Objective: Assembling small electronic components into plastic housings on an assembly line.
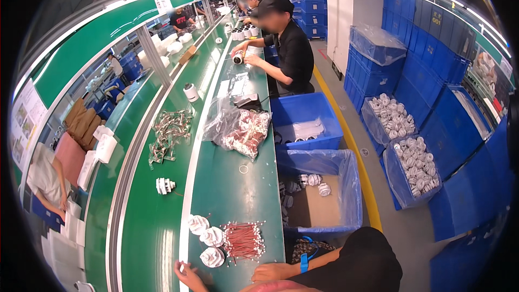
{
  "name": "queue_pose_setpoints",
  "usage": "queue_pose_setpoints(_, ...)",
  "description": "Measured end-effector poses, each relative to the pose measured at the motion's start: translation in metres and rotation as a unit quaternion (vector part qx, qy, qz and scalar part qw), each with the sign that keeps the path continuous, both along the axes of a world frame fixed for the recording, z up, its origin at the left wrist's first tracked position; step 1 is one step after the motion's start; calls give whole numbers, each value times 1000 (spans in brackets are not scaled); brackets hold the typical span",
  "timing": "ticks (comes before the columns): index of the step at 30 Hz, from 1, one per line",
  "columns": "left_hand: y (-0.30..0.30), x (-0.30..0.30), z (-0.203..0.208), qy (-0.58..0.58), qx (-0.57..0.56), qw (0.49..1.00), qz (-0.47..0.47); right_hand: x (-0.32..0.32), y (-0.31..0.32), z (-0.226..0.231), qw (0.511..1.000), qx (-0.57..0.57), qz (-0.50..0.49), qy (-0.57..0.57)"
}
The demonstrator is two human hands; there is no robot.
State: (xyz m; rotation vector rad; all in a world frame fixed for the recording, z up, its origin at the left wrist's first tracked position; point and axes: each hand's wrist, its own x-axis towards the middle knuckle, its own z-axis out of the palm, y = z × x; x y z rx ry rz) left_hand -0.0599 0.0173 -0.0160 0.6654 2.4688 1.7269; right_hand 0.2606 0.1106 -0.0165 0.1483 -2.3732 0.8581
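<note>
My left hand (189,276) is at the near left edge of the green bench (227,184), its fingers drawn together. A small pale spot shows at the fingertips, too small to name. My right hand (268,272) rests on the bench at the near right, fingers curled under and partly hidden. Just beyond lies a bundle of short red wires (243,240) with white ends. Left of the wires sit several round white plastic parts (212,236), apart from both hands.
A clear bag of red-and-white wires (246,132) lies farther up the bench. On the conveyor are bagged metal parts (167,130), a white-and-black part (165,185) and a white cylinder (190,92). Lined blue bins (351,184) stand right. A co-worker (292,48) works beyond.
</note>
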Motion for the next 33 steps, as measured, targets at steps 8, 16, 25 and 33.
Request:
queue_pose_setpoints(8,140,-76,56,322,-205,909,-167,-28,-19,-52,979,-166,-78,-92)
queue_pose_setpoints(16,227,-174,74,394,-325,825,-242,-11,-22,-11,935,-293,-128,-157)
queue_pose_setpoints(25,124,-120,56,103,-193,966,-137,18,4,27,996,-70,-12,-55)
queue_pose_setpoints(33,-51,115,65,166,-202,965,-6,-4,3,89,924,-348,-78,-141)
